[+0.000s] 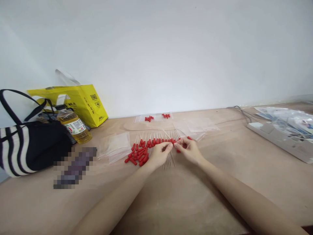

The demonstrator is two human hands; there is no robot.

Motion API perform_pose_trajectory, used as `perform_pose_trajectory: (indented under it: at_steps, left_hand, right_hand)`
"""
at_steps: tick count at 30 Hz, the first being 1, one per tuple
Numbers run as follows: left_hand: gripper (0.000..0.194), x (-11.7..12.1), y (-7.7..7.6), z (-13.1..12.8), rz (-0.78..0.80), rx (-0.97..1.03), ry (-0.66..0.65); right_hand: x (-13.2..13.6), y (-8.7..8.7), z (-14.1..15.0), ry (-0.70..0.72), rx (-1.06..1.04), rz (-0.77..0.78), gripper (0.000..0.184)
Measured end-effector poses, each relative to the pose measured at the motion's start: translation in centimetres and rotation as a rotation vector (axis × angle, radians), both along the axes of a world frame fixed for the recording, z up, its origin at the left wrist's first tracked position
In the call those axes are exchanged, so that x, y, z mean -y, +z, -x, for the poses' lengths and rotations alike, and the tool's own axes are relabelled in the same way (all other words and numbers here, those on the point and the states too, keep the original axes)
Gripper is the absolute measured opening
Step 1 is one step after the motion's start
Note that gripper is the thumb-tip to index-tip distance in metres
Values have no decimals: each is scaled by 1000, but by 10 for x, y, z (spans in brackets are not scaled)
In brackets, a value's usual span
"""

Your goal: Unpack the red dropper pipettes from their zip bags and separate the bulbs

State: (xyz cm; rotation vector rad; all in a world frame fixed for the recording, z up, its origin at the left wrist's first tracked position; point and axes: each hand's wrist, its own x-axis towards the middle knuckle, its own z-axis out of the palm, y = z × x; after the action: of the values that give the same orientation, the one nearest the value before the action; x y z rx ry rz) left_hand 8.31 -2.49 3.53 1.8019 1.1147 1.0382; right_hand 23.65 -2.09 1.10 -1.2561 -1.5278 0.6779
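My left hand (pixel 161 154) and my right hand (pixel 190 150) meet over the middle of the table, both closed in a pinch. Between their fingertips is a small red rubber bulb (pixel 173 142); any thin tube in it is too fine to make out. Behind my hands lies a row of glass droppers (pixel 153 141) with red bulbs, tubes pointing away. Loose red rubber bulbs (pixel 138 155) are heaped left of my left hand. Several thin clear glass tubes (pixel 168 162) lie partly hidden under my hands.
Clear plastic bags (pixel 118 145) lie left of the bulbs, with more bags (pixel 195 125) behind. Bagged red-bulbed droppers (pixel 149 118) lie near the wall. A striped bag (pixel 46 147), an oil bottle (pixel 75 127) and a yellow bag (pixel 90 106) stand left. A white power strip (pixel 278 140) sits right.
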Motion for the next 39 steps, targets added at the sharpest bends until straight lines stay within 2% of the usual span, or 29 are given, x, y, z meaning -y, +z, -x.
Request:
perform_pose_trajectory:
  at_steps: [3, 5, 9, 12, 14, 15, 17, 19, 21, 24, 29, 39]
  left_hand:
    - [13, 4, -6, 0, 279, 359, 16]
    - [13, 6, -9, 0, 379, 508, 18]
    - [10, 8, -12, 5, 429, 569, 1]
    - [7, 8, -12, 11, 384, 498, 43]
    - [6, 8, -12, 18, 256, 338, 66]
    - [6, 8, -10, 22, 148, 219, 78]
    - [4, 7, -7, 34, -126, -50, 102]
    - [4, 7, -4, 46, -405, -288, 105]
    - [7, 8, -3, 57, -630, -444, 90]
    - [11, 10, -6, 66, -854, -562, 76]
    - [12, 14, -15, 67, -1036, -579, 85]
    - [26, 14, -15, 63, -1113, -778, 67]
  right_hand:
    - [7, 3, 10, 58, 71, -78, 25]
    - [8, 5, 12, 82, 105, -120, 23]
    - [8, 4, 15, 109, 193, -160, 21]
    - [10, 3, 18, 157, 315, -231, 20]
    - [12, 3, 19, 119, 403, -320, 20]
    - [14, 4, 19, 55, 448, -380, 21]
    - [16, 4, 17, -117, 540, -533, 21]
    - [18, 3, 16, -227, 632, -695, 17]
    - [19, 0, 17, -221, 725, -810, 18]
    - [18, -6, 22, -144, 826, -857, 27]
    - [16, -14, 30, -89, 833, -870, 18]
    - [19, -20, 27, -40, 833, -948, 22]
